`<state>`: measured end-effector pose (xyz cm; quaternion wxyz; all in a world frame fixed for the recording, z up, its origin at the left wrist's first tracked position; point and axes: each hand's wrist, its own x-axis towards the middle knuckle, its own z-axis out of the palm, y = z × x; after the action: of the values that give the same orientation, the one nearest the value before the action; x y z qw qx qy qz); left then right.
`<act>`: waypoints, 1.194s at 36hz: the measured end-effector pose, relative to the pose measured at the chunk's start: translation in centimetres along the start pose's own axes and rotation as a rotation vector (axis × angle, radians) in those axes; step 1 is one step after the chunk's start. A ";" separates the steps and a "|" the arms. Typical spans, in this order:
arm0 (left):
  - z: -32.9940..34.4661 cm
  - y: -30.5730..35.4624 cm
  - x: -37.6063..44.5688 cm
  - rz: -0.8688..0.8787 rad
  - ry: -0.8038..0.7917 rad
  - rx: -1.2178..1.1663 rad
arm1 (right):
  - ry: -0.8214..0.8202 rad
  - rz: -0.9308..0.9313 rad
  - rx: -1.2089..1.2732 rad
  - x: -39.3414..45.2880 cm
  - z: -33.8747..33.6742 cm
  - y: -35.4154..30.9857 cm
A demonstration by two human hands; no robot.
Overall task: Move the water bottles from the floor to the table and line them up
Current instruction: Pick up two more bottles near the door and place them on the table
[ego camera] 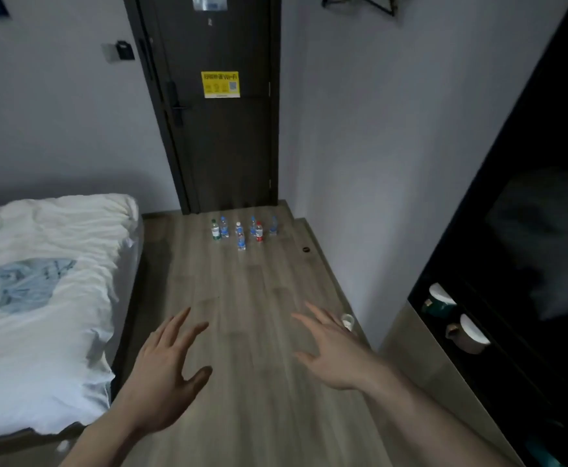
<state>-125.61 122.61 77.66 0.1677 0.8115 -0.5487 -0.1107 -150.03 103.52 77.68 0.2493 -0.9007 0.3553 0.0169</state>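
Observation:
Several small water bottles (241,238) stand upright in a loose cluster on the wooden floor (262,298), just in front of the dark door. Most have blue caps and labels; one at the left has a green label (215,229) and one has a red label (259,231). My left hand (168,372) and my right hand (333,348) are stretched out low in front of me, fingers spread, both holding nothing. Both hands are well short of the bottles. No table top shows in this view.
A bed with white bedding (40,291) fills the left side. A dark door (218,106) closes the far end. A dark cabinet (512,247) with cups on a shelf (468,332) lines the right. A small white object (347,321) lies by the right wall.

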 end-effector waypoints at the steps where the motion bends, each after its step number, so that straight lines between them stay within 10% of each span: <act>1: -0.3 -1.0 1.0 -0.018 -0.001 -0.004 | -0.009 -0.016 -0.006 1.9 -0.3 -0.5; 43: -11.0 -35.5 57.7 0.088 -0.158 0.073 | -0.058 0.207 0.076 63.0 -4.2 -8.0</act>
<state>-69.77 82.88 74.03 0.0987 0.7810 -0.5989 -0.1469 -98.40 66.79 71.78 0.2905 -0.8481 0.4396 0.0552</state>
